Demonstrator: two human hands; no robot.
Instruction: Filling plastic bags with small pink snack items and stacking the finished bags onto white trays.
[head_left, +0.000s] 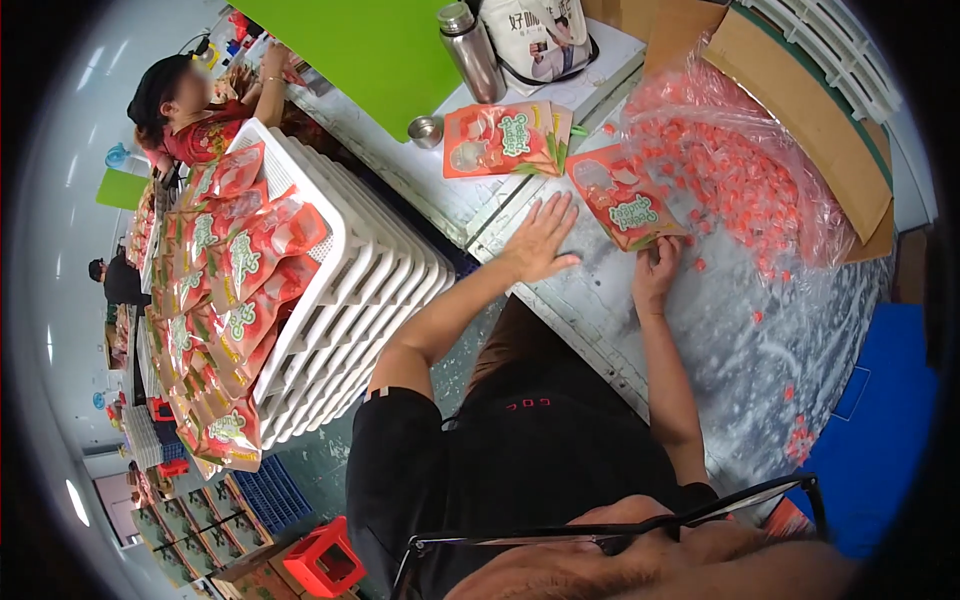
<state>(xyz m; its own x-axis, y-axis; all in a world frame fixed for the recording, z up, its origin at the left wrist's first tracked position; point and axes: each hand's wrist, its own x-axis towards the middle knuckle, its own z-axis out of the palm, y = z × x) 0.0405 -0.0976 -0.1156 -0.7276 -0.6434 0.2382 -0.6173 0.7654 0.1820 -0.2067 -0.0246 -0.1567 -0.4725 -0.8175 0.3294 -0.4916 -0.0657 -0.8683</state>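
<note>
My left hand [541, 238] lies flat on the white worktable [590, 310], fingers spread, holding nothing. At the near corner of a red and tan printed pouch [617, 198], my right hand [657, 268] has its fingers closed on the edge. That pouch lies on the table, and it looks filled. Beyond my left hand, more red and tan pouches [505, 140] lie flat in a small pile. To the right of the held pouch, many small red-wrapped pieces [740, 180] spill out of a clear plastic bag.
A cardboard box [800, 120] on its side backs the loose pieces. A steel flask [472, 55], its metal cup [425, 131] and a white bag [540, 40] stand at the far side. Left, stacked white crates [375, 300] carry filled pouches [235, 270]. Another person [200, 115] works beyond.
</note>
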